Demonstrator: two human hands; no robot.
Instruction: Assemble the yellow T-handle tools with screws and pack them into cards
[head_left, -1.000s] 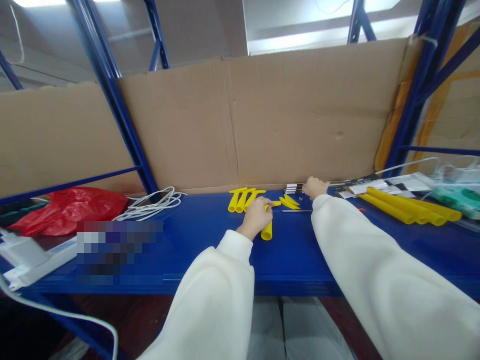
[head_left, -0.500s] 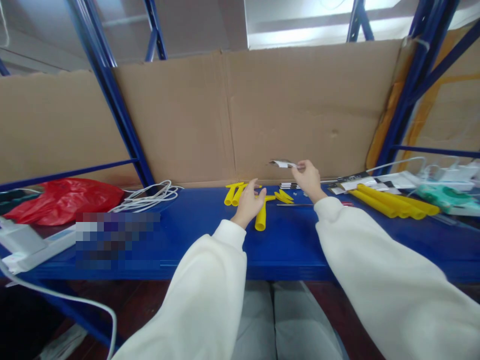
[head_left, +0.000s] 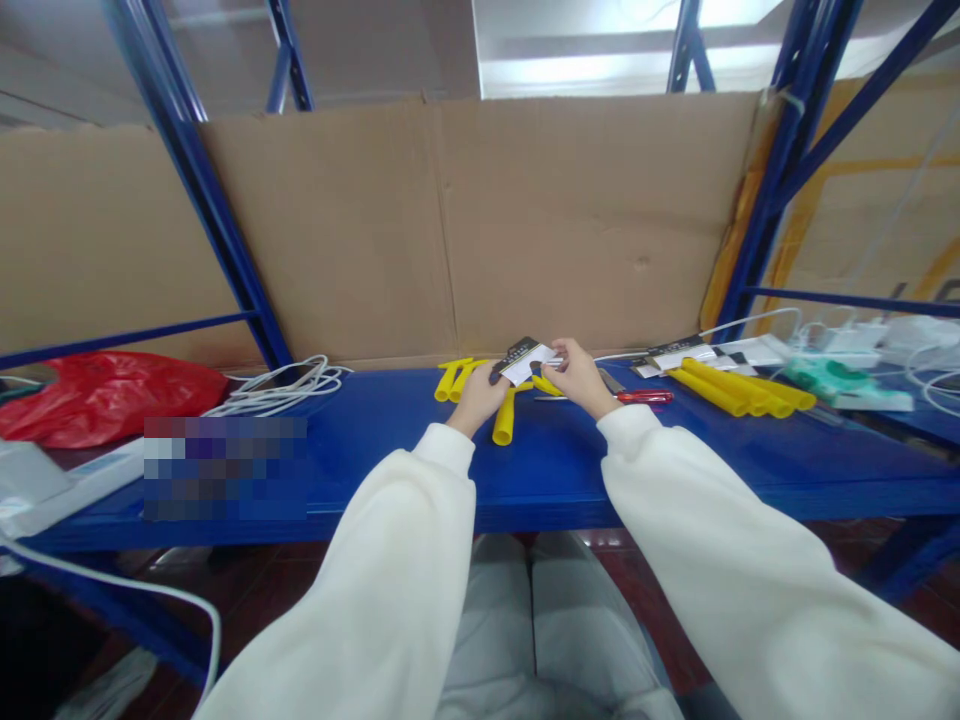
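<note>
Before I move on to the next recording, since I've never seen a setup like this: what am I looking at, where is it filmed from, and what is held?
There is no machine here, just someone's bare left hand and right hand, in white sleeves. The only view comes from a camera worn on the head, looking forward and down. Both hands hold what looks like a black-and-white card above a blue table. Near them lie yellow parts; to their right, a red-handled tool and yellow tubes. Over on the left are a white cable and a red bag.
</note>
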